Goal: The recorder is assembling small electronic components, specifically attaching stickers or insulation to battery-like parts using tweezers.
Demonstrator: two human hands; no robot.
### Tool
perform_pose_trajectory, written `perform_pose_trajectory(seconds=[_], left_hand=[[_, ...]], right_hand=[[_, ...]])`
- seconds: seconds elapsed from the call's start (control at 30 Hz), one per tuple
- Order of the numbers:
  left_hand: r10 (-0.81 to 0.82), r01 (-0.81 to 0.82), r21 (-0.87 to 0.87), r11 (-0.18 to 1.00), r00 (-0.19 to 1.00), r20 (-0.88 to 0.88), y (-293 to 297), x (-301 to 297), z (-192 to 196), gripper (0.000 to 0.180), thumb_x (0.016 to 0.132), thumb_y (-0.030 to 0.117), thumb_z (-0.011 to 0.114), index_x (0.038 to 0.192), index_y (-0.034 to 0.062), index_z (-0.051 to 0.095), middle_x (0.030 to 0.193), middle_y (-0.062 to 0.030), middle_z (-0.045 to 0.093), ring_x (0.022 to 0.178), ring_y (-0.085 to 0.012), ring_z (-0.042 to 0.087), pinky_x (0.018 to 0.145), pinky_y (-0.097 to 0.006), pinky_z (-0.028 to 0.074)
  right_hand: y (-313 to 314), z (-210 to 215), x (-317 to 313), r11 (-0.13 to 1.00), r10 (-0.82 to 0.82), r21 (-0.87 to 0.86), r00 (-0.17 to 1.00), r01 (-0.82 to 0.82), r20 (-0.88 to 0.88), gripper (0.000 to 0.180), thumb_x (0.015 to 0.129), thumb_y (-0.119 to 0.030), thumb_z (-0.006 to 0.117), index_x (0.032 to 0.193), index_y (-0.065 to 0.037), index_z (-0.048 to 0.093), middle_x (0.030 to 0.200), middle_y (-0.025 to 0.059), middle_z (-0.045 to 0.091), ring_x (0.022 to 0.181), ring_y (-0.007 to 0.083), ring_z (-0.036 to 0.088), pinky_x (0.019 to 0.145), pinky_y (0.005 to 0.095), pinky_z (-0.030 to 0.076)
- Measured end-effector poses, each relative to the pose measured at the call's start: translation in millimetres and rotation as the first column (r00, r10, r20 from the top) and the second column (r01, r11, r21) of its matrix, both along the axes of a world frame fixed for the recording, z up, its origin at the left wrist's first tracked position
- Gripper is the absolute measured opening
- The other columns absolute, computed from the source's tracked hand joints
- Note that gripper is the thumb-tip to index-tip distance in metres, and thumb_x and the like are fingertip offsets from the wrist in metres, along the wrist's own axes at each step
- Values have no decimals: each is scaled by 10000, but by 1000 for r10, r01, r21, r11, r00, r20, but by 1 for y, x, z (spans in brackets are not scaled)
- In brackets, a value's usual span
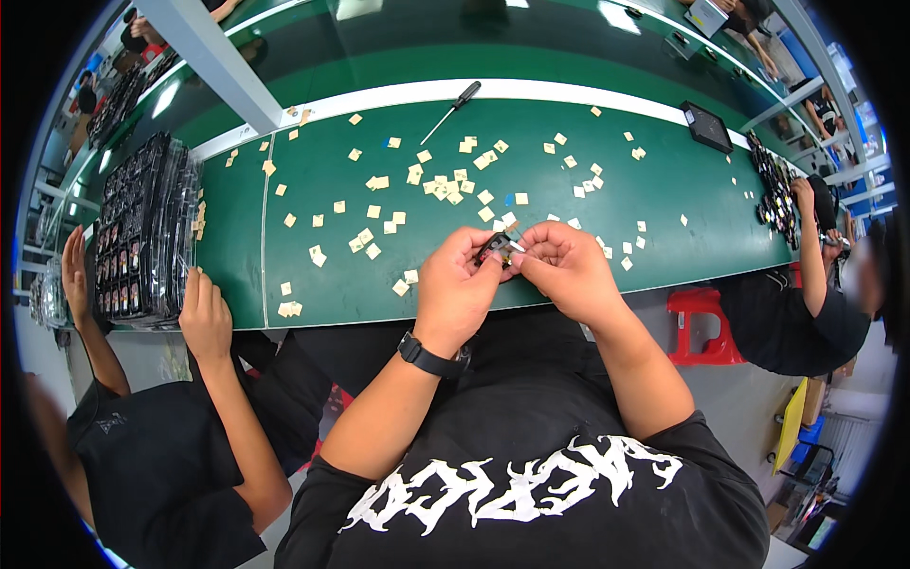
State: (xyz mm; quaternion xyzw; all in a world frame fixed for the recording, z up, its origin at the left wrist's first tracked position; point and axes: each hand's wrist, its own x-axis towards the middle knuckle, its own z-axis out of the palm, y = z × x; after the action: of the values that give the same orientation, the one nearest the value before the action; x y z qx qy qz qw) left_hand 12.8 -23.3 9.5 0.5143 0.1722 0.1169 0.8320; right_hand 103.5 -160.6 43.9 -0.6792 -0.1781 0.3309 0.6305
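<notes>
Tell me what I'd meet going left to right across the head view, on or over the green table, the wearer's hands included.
Stack of dark trays, left hand, small dark part it holds, right hand, black box, pile of dark parts. The pale squares are scattered too widely to place.

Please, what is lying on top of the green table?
Scattered pale squares, a screwdriver, a black tray at right rear, dark items heaped at right, and stacked trays at left. Anything beneath the stacked trays, the wearer's left hand or right hand is covered.
</notes>
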Motion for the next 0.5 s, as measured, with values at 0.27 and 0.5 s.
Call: perform_pose_trajectory(seconds=[0.27,0.5], left_hand=[[-50,53,88,995,998,-45,2,0,3,172,976,-69,531,1144,-76,563,1102,-127,655,1004,-155,670,912,-295,594],[-43,48,91,995,998,-56,2,-1,-1,152,979,-56,545,1129,-52,569,1102,-109,655,999,-141,666,911,-295,594]], right_hand=[[-7,-16,5,992,15,-128,991,2,132,110,904,-59,715,959,35,699,845,39,717,747,49,653,639,228,497],[4,13,2,981,49,-191,924,26,379,129,896,-83,713,954,31,695,697,44,639,616,64,505,551,256,416]])
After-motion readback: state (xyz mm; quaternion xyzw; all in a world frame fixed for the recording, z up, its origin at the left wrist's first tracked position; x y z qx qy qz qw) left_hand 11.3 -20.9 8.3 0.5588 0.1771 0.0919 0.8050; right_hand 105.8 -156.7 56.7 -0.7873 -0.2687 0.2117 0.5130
